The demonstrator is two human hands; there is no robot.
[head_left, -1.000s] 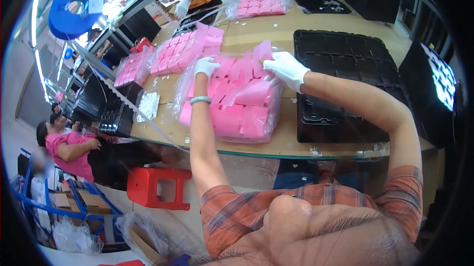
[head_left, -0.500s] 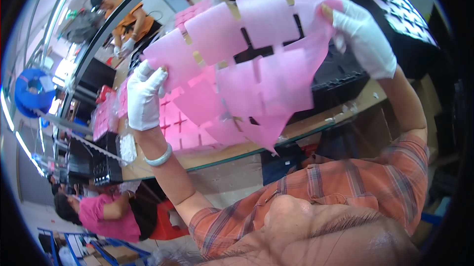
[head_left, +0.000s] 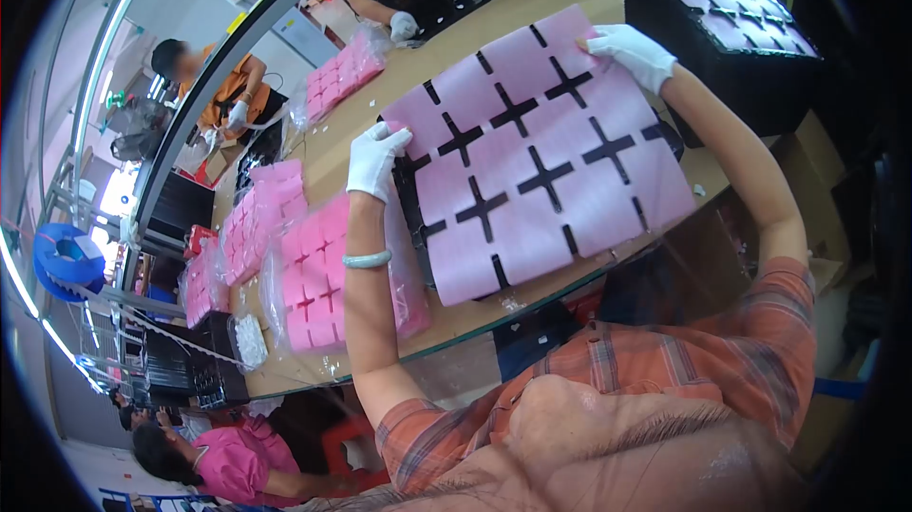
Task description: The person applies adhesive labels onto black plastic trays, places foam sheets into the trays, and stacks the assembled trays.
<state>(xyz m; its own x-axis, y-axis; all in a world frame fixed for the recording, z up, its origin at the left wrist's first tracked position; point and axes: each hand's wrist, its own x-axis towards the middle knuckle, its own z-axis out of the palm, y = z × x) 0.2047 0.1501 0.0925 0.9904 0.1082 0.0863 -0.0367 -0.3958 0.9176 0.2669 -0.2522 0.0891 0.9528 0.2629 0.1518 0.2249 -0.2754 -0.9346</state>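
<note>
A pink sheet with cross-shaped cutouts lies spread over a black tray, whose dark surface shows through the slots and along the left side. My left hand, in a white glove, pinches the sheet's upper left corner. At the upper right corner my right hand, also gloved, has its fingers closed on the same sheet. Left of the tray, a stack of pink sheets in clear plastic rests on the table, partly behind my left forearm.
More bagged pink stacks stand farther left, near a bag of small white pieces. A black stack topped with a pink-lined tray is at the right. Co-workers sit across the table and at the lower left, beyond a metal frame.
The pink sheet came off the bagged stack, was lifted and carried right, and now lies flat over the black tray. Both hands moved with it, and the view turned.
</note>
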